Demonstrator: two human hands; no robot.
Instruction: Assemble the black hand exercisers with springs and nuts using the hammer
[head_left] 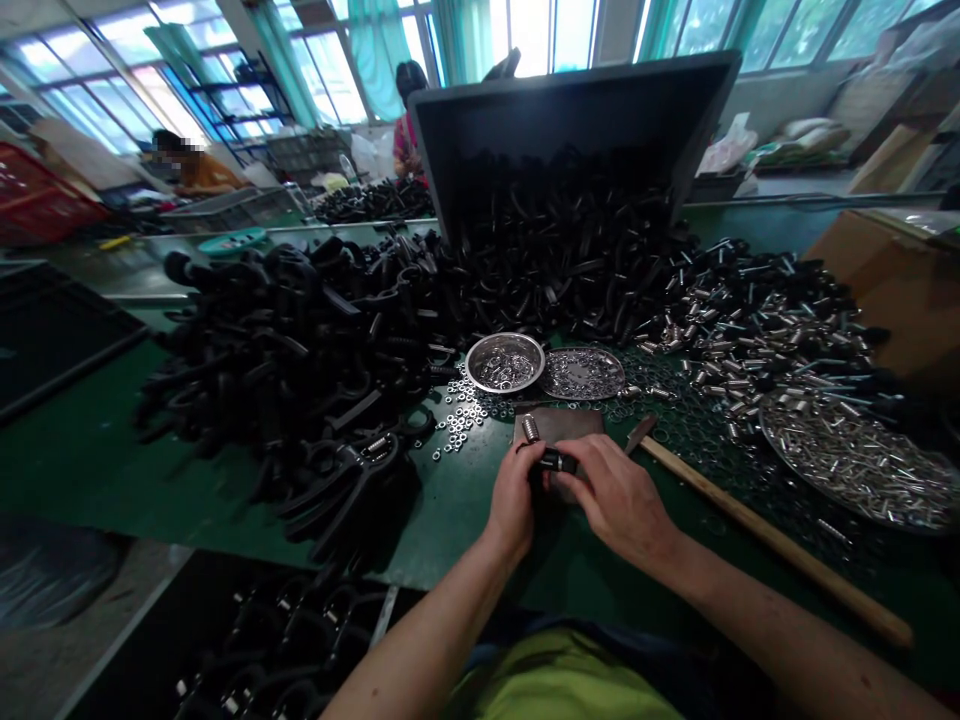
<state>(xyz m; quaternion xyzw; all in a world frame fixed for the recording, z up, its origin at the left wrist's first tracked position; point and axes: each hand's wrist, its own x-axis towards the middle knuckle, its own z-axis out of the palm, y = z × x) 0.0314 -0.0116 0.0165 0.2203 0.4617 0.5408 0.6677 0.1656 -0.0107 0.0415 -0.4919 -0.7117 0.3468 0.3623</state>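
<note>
Between my two hands, above a flat metal plate (589, 421), is a small black part (557, 460). A ridged silver metal piece (530, 428) sticks up beside it at my left fingertips. My left hand (514, 492) is closed around the near left side of the black part. My right hand (621, 490) pinches its right end between thumb and fingers. Most of the part is hidden by my fingers. Beyond the plate stand a round metal bowl (480, 384) of small rings and a shallow dish (616, 375) of small metal pieces.
A hammer with a wooden handle (780, 540) lies to the right. Black clamp-like parts (300, 330) heap up at left and back, below a tipped dark bin (570, 110). Small metal pins fill a tray (862, 460). Loose rings (461, 415) lie on the green table. Two people sit farther back.
</note>
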